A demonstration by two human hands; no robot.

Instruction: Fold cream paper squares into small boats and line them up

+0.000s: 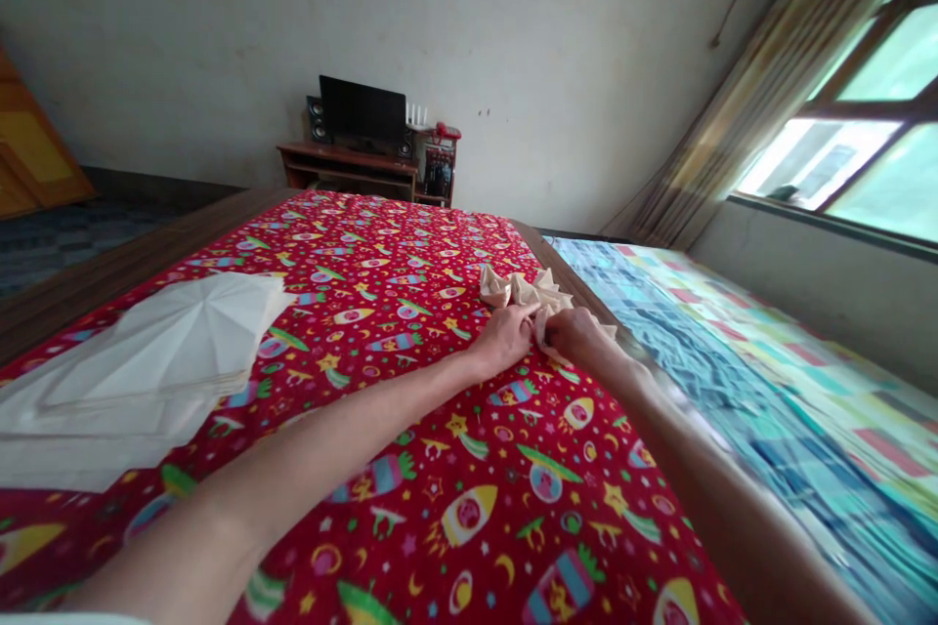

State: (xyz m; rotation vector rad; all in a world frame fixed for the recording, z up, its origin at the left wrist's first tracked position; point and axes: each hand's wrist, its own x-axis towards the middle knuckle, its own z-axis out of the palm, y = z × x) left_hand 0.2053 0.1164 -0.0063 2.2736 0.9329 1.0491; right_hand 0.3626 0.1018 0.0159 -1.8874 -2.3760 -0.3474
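Observation:
My left hand [504,338] and my right hand [578,336] meet near the right edge of the red cloth. Between them is a small cream folded paper [540,328], pinched in the fingers of both hands. Just beyond lie several pleated cream paper pieces [524,290], standing up in pointed folds, partly hidden behind my hands. Off to the left rests a stack of creased white paper sheets [197,332], with fold lines fanning out from a centre, spread over more flat sheets.
A red cloth [469,518] printed with rockets covers the surface under my hands, with a brown wooden edge [561,264] along its right. Past that edge is a bed with a blue checked sheet [703,342]. A desk [352,163] with a monitor [362,112] stands by the wall.

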